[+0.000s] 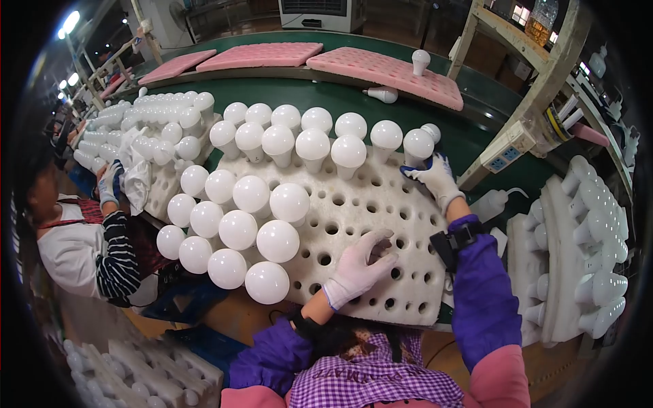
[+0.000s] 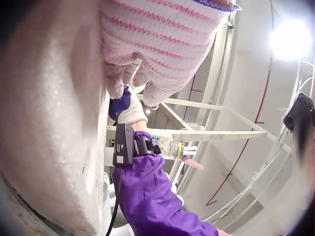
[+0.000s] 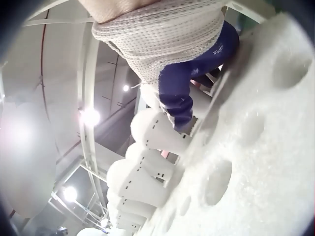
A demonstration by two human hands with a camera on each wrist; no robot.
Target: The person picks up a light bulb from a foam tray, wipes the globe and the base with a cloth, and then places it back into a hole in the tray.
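A white foam board [image 1: 425, 299] with rows of holes carries several white light bulbs [image 1: 311, 146], standing with their round domes up. At its far right corner my right hand [image 1: 435, 180], in a white glove with blue-coated fingers, holds a light bulb [image 1: 417, 145] low at its neck. In the right wrist view the blue thumb [image 3: 176, 101] lies beside the bulbs, close over the board. My left hand [image 1: 360, 268], in a white glove, rests over the board's near holes with loosely bent fingers. Nothing shows between those fingers [image 2: 115, 86] in the left wrist view.
Pink foam boards [image 1: 384, 71] lie along the green bench behind, one bearing an upright bulb [image 1: 421, 62]. Another bulb [image 1: 382, 94] lies on its side. Foam boards of bulbs [image 1: 592, 231] stand at right. A wooden post [image 1: 520, 112] carries sockets. Another person [image 1: 81, 238] works at left.
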